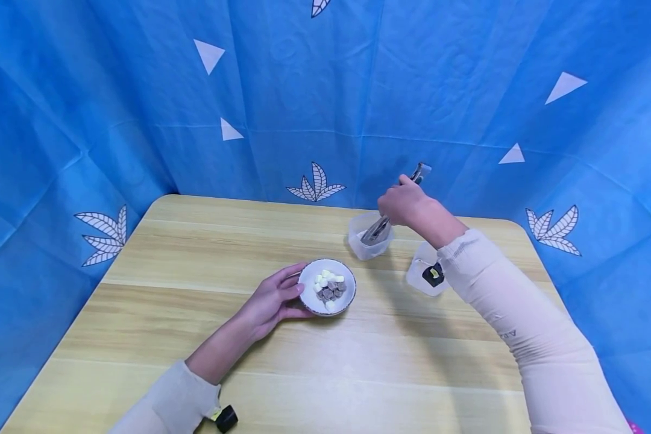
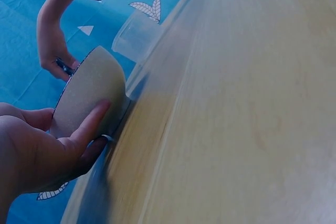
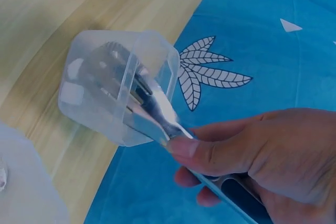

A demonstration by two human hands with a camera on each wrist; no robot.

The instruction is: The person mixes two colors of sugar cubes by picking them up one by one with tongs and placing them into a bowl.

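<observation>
My left hand [image 1: 268, 301] holds a small white bowl [image 1: 325, 266] with a dark speckled rim, thumb at the rim and fingers beneath its side. Inside lie several white cubes [image 1: 324, 279] and grey-brown pieces [image 1: 332, 293]. In the left wrist view the bowl's plain outer wall [image 2: 89, 90] faces the camera, hiding what is inside. Farther back, my right hand [image 1: 404, 204] grips metal tongs [image 3: 163, 109], whose tips reach down into a clear plastic container [image 1: 355, 242]. White pieces [image 3: 72, 93] show through that container's wall in the right wrist view.
A second translucent container [image 1: 418, 282] stands to the right, partly covered by the right wrist's black camera [image 1: 433, 275]. The wooden table [image 1: 195, 289] ends at a blue curtain [image 1: 282, 78] behind the first container.
</observation>
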